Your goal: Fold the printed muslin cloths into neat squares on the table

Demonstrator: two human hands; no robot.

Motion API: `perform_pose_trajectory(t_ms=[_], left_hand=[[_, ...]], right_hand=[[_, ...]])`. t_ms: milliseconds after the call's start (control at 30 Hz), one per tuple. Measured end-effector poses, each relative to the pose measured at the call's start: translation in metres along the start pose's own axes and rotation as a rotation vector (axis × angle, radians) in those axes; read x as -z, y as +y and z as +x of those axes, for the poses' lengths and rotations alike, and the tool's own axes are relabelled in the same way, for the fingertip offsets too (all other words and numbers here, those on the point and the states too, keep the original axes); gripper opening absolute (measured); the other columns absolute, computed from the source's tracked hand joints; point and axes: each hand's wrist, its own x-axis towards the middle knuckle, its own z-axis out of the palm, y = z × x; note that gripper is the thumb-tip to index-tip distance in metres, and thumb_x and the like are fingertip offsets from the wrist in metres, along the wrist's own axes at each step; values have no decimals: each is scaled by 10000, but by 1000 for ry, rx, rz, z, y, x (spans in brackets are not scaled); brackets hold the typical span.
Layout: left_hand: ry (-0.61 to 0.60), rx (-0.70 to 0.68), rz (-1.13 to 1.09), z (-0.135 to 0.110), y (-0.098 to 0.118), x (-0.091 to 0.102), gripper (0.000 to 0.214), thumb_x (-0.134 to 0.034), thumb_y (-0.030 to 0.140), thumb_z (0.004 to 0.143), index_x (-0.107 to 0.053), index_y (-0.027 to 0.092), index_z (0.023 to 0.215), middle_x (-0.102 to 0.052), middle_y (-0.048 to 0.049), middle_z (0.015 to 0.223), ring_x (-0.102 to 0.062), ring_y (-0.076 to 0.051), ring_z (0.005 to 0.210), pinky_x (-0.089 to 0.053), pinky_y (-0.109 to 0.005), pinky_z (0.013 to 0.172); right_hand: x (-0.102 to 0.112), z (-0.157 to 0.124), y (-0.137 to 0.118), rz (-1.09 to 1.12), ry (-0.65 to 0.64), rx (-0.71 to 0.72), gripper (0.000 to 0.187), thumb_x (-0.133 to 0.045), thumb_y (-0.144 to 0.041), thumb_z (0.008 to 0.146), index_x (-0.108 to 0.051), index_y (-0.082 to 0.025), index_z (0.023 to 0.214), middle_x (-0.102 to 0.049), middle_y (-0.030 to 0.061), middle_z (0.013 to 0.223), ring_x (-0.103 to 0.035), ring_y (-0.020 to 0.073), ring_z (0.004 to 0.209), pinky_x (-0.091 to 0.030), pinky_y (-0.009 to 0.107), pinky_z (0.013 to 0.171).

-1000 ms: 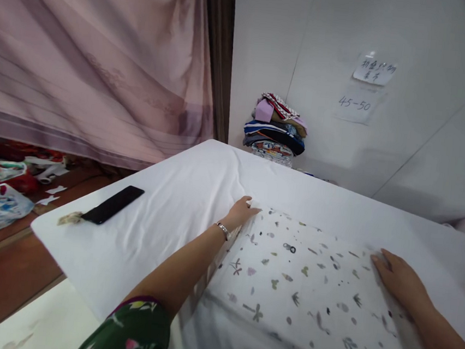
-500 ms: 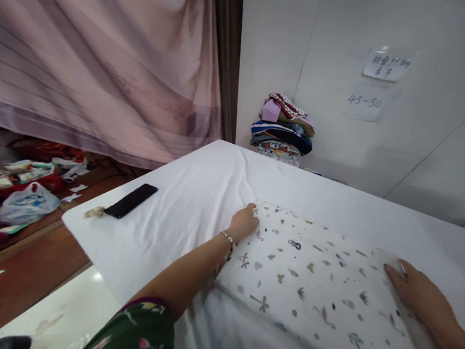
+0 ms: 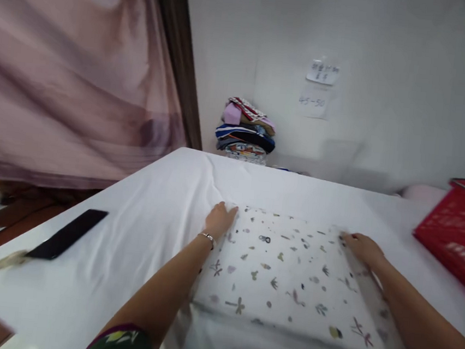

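A white cloth with small printed leaves and plant shapes lies flat in front of me, its right side partly see-through. My left hand, with a bracelet at the wrist, is closed on the far left corner of this cloth. At the far right corner, my right hand pinches the edge between thumb and fingers. Under the printed cloth spreads a plain white fabric, wrinkled on the left.
A black phone with a pale tassel lies left on the white table. Folded fabrics are stacked by the wall, below paper notes. A red basket stands at right; a pink curtain hangs at left.
The view has turned right, bringing the red basket into sight. My right hand has moved to the cloth's far right corner; my left hand stays at the far left corner.
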Motion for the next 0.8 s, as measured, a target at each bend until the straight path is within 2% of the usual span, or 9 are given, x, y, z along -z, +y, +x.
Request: perform_pose_trajectory(t_ms=[33, 100, 233, 333, 500, 600, 733, 800], left_hand=[[4, 2, 31, 3, 3, -1, 570, -372, 557, 855, -456, 122, 1214, -516, -195, 1257, -517, -296, 1137, -404, -360, 879], [1, -4, 98, 10, 8, -3, 548, -358, 545, 862, -480, 113, 1175, -548, -198, 1209, -546, -310, 1089, -420, -382, 853], [-34, -42, 200, 18, 10, -4, 504, -354, 546, 861, -534, 122, 1066, -628, -188, 1054, -593, -316, 995, -442, -388, 788], [-9, -75, 208, 19, 8, -4, 464, -361, 530, 861, -541, 142, 1038, -638, -174, 1029, -602, -304, 967, -447, -374, 764], [73, -110, 150, 15, 5, -6, 457, -353, 522, 862, -531, 171, 1095, -627, -138, 1065, -601, -286, 958, -452, -365, 771], [105, -149, 164, 17, 5, -6, 494, -388, 497, 852, -487, 159, 1198, -567, -153, 1184, -546, -298, 1071, -440, -377, 834], [39, -144, 124, 28, 7, -3, 645, -447, 516, 824, -360, 136, 1339, -516, -161, 1271, -487, -297, 1160, -411, -368, 903], [-20, -98, 96, 34, 8, -2, 623, -442, 541, 821, -422, 131, 1290, -551, -160, 1225, -518, -294, 1122, -417, -358, 886]], right_hand=[[2, 2, -4, 32, -80, -76, 464, -479, -545, 741, -690, -134, 784, -688, 179, 826, -643, 312, 805, -486, 399, 718], [6, 6, -9, 62, -107, -139, 448, -479, -536, 750, -682, -136, 745, -688, 169, 846, -640, 311, 819, -483, 391, 714], [8, 13, -12, 141, -112, -213, 379, -569, -521, 706, -659, -153, 678, -684, 138, 779, -641, 286, 783, -478, 348, 668], [6, 14, -14, 238, -88, -245, 335, -606, -485, 686, -652, -154, 710, -678, 114, 756, -637, 256, 729, -476, 316, 609], [5, 6, -19, 428, 26, -220, 237, -607, -350, 700, -626, -160, 840, -676, 69, 872, -625, 207, 805, -485, 266, 663], [4, 1, -21, 518, 56, -196, 231, -597, -335, 709, -615, -171, 871, -672, 49, 839, -625, 190, 778, -486, 252, 650], [4, 2, -22, 580, 84, -187, 297, -642, -330, 667, -629, -166, 914, -667, 68, 859, -621, 202, 792, -486, 274, 674], [4, 5, -22, 601, 94, -179, 317, -645, -326, 653, -636, -162, 924, -663, 65, 852, -614, 200, 793, -481, 283, 695]])
